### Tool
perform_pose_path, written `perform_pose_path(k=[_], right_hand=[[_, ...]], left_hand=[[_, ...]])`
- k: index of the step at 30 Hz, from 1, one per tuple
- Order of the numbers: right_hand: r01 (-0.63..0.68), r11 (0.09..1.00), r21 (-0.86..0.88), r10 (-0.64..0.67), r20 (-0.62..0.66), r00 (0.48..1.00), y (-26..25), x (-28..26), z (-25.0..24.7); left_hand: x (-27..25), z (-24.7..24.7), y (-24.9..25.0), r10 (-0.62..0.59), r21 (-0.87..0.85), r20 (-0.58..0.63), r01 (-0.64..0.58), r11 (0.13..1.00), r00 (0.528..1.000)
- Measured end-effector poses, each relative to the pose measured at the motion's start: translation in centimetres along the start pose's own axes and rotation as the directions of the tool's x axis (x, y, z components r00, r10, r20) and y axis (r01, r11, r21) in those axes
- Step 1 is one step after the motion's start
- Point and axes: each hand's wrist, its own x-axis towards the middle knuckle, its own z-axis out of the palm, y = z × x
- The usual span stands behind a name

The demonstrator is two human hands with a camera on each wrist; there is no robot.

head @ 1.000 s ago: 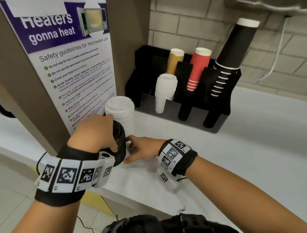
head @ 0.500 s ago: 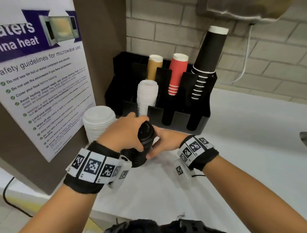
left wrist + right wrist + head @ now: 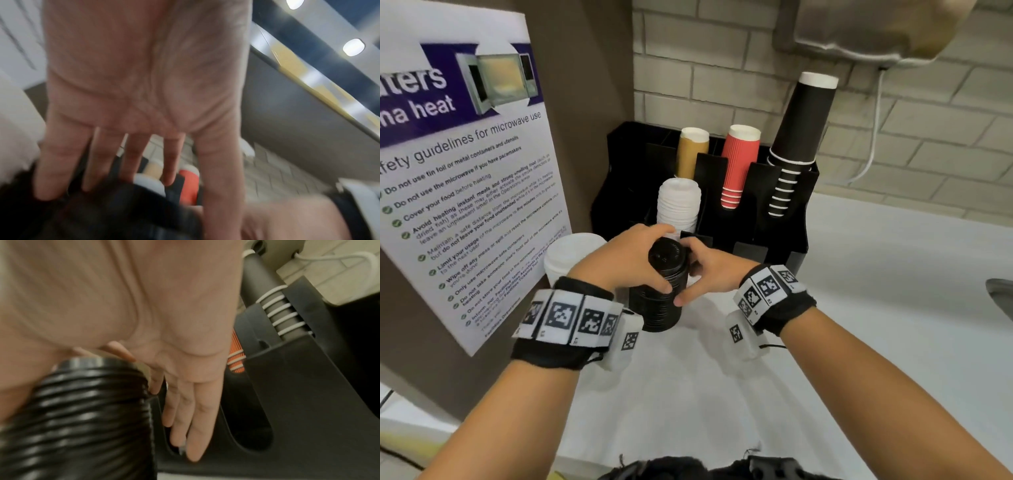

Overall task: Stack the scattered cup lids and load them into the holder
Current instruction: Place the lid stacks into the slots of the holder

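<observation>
Here, both hands grip a stack of black cup lids (image 3: 659, 291) just in front of the holder (image 3: 774, 236).
Left hand (image 3: 625, 260) curls over the stack's top and side, thumb on the ribbed wall; right hand (image 3: 714, 270) wraps the other side, thumb pressed low, fingers (image 3: 185, 410) fairly straight behind it. Stack stands upright, tilted slightly, its base at the white desk (image 3: 876, 325). White lids (image 3: 678, 204) sit in the holder's front slot; another white lid stack (image 3: 570, 253) stands left, beside the microwave poster (image 3: 465, 192).
</observation>
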Motion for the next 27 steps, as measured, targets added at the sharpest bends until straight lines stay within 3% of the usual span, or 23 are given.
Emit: perform_pose_path(k=[2, 4, 6, 10, 16, 20, 23, 27], right_hand=[[0.054, 0.999, 0.002, -0.054, -0.014, 0.998, -1.2, -0.1, -0.7], [0.118, 0.991, -0.064, -0.12, -0.027, 0.992, -2.9, 0.2, -1.1], [0.156, 0.967, -0.202, -0.156, 0.015, 0.988, -4.5, 0.8, -1.1], [0.114, 0.856, -0.504, -0.066, 0.112, 0.991, -6.8, 2.3, -0.6], [0.079, 0.803, -0.59, -0.007, 0.123, 0.992, -7.4, 3.1, -0.5], [0.111, 0.871, -0.478, -0.086, 0.074, 0.994, -7.4, 2.7, -1.4], [0.175, 0.956, -0.235, -0.194, -0.06, 0.979, -7.6, 1.1, -2.9], [0.309, 0.938, 0.158, -0.284, -0.158, 0.946, -7.9, -1.5, -3.6]], left_hand=[[-0.5, -0.6, -0.6, 0.053, -0.185, -0.156, -0.082, 0.979, 0.986], [-1.2, -1.0, -0.9, 0.02, -0.349, -0.352, -0.152, 0.925, 0.936], [-1.8, -1.1, -1.1, -0.042, -0.482, -0.465, -0.212, 0.85, 0.885], [-2.7, -0.7, -1.3, -0.132, -0.624, -0.524, -0.274, 0.731, 0.842], [-3.1, -0.5, -1.6, -0.146, -0.646, -0.544, -0.301, 0.702, 0.826], [-3.3, -0.6, -1.5, -0.143, -0.624, -0.597, -0.345, 0.702, 0.789], [-3.3, -0.3, -1.4, -0.131, -0.62, -0.627, -0.391, 0.68, 0.768], [-2.9, 0.6, -0.7, 0.018, -0.672, -0.478, -0.38, 0.636, 0.878]])
